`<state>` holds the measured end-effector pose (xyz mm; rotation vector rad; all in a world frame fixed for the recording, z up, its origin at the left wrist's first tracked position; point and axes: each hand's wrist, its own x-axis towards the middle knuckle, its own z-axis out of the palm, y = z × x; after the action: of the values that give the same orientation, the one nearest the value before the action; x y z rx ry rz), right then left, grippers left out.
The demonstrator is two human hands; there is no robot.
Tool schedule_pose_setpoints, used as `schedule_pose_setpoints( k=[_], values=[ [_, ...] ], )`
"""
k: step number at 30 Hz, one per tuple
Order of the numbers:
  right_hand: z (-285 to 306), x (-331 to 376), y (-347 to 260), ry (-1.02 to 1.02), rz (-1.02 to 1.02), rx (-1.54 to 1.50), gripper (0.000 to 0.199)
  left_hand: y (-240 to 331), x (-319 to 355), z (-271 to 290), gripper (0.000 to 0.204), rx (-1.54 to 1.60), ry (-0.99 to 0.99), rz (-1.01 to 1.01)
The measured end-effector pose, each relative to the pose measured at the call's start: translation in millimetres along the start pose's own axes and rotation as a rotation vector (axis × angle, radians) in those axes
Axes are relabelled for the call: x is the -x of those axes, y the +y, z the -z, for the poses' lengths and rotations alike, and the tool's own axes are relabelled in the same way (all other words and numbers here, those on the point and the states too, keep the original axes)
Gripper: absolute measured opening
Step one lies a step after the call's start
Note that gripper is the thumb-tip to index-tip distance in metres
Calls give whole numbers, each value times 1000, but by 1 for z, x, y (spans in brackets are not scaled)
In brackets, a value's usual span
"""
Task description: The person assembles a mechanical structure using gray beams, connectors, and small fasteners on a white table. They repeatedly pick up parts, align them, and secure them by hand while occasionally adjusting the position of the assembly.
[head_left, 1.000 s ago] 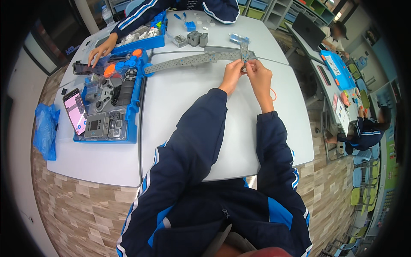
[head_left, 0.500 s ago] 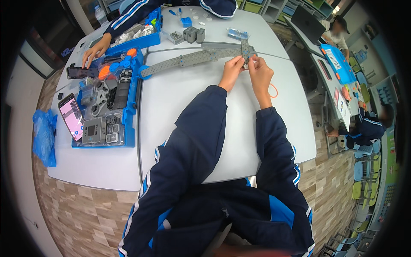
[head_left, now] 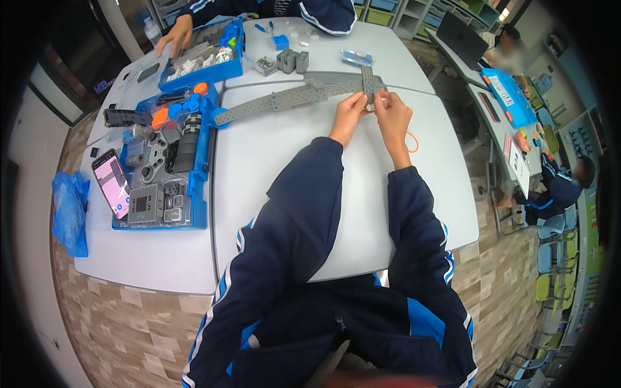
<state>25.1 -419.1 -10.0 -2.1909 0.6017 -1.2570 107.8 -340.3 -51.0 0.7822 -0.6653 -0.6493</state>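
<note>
Your hands have stayed on the same gray piece as a moment ago, and your head has tipped a little, so the whole counter [head_left: 310, 187] now sits a bit lower in the picture. Your left hand [head_left: 350, 110] pinches the short gray strip [head_left: 367, 83] from its left side, fingers closed on it. Your right hand [head_left: 390, 111] pinches it from the right side, fingers closed too. The two hands almost touch each other.

The short gray strip stands across the right end of the long gray beam [head_left: 284, 100], touching it. The long gray beam lies flat on the counter and runs away to the left of the short gray strip. An orange rubber band [head_left: 412, 142] lies on the counter just right of your right wrist, below the short gray strip.

Far to the left of the short gray strip sits a blue parts tray [head_left: 162, 168] full of gray and orange bits. A phone with a pink screen [head_left: 111, 183] lies at the tray's left side. Above and left of the short gray strip there is a second blue tray [head_left: 204, 55], and another person's hand [head_left: 174, 35] rests at its edge.
</note>
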Motion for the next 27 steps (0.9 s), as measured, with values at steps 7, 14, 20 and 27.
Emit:
schedule_pose_setpoints(
  k=[7,14,20,27],
  values=[
    [0,2,-9,17,109,81,14,-3,-1,1,30,32,57,40],
    [2,4,-16,-18,104,47,12,1,1,2,27,31,6,35],
    [-1,8,-11,31,150,8,13,0,1,2,27,51,-15,15],
    [-3,7,-1,112,185,38,10,-3,-1,1,26,54,12,1]
  ],
)
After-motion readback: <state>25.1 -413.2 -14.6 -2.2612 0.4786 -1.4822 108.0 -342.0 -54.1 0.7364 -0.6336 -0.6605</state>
